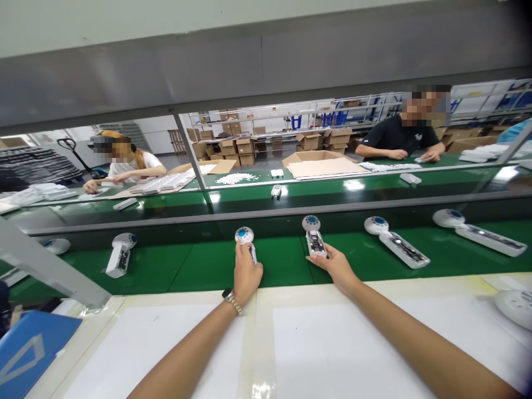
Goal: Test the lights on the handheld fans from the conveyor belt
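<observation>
My left hand (247, 272) is closed round the handle of a white device (244, 235) with a round head and blue centre, and it hides most of that handle. To its right, my right hand (336, 266) grips the lower end of a similar device (316, 244), whose open handle shows a dark circuit board. Both devices are over the green belt (199, 266). Further right on the belt lie another opened device (405, 249) and one more (492, 239). On the left a device (119, 260) rests with its handle toward me.
A white work surface (316, 343) runs along the near side. A blue folder (35, 352) is at lower left, by a slanted metal post (54, 266). Across the belt, two people work near cardboard boxes and white parts (236, 178). A grey panel (249, 66) hangs overhead.
</observation>
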Motion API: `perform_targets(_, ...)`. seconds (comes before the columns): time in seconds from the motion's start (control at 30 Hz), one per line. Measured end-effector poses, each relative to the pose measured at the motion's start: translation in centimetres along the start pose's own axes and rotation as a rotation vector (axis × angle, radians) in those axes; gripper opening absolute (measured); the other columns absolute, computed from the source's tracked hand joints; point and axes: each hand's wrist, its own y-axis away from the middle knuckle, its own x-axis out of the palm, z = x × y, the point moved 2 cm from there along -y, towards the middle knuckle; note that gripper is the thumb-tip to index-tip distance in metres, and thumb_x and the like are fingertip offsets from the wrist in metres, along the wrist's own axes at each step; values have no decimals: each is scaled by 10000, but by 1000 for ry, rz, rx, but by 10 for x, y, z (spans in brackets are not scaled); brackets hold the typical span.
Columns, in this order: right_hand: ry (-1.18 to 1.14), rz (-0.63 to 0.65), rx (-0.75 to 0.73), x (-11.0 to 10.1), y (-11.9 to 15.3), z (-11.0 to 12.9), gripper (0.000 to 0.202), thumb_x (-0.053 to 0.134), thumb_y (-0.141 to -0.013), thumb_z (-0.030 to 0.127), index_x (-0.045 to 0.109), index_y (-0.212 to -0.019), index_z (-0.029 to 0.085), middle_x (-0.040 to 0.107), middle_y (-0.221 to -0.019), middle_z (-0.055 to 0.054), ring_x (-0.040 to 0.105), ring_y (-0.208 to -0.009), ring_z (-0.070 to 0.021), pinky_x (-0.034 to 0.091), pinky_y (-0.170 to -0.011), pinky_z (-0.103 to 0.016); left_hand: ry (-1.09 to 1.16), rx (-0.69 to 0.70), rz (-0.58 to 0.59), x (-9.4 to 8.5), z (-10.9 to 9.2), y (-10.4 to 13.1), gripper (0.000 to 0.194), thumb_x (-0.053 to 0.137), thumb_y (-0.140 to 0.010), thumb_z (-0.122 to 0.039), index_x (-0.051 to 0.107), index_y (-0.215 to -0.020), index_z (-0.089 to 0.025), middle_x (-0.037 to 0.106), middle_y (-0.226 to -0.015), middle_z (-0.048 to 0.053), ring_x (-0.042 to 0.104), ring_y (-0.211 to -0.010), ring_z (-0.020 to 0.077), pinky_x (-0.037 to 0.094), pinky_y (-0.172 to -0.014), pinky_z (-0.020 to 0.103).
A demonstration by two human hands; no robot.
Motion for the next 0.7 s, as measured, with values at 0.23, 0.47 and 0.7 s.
perform_targets(0.23, 427, -258, -187, -1, 9, 3, 585, 653, -652, 433, 523, -1153, 160, 532, -1160, -133, 517, -531, -131, 480, -612, -362, 485, 81, 84, 14, -13, 12, 480, 581, -676, -86, 403, -1101, -220, 188, -1426, 98, 381, -1221, 259, 343, -987, 418)
perform_targets(0.47, -68, 360, -151, 61, 62, 5, 688, 473, -848, 418, 104, -1403, 248, 373, -1359, -113, 502, -1096, -209, 423, -884, -366, 631, 423, 236, 8, -38, 31, 536, 568, -770, -204, 298, -1232, -205, 108, -1447, 161, 323, -1270, 280, 326, -1013, 450)
perform_targets(0.7, -392, 242, 37, 71, 68, 4, 543, 601, -769, 428, 409, -1239, 235, 553, -1164, -70, 515, -1056, -239, 417, -880, -382, 556, 592, 342, 1, -44, 40, 238, 435, -855, -220, 469, -1086, -176, 451, -1275, 154, 404, -1217, 264, 394, -962, 437)
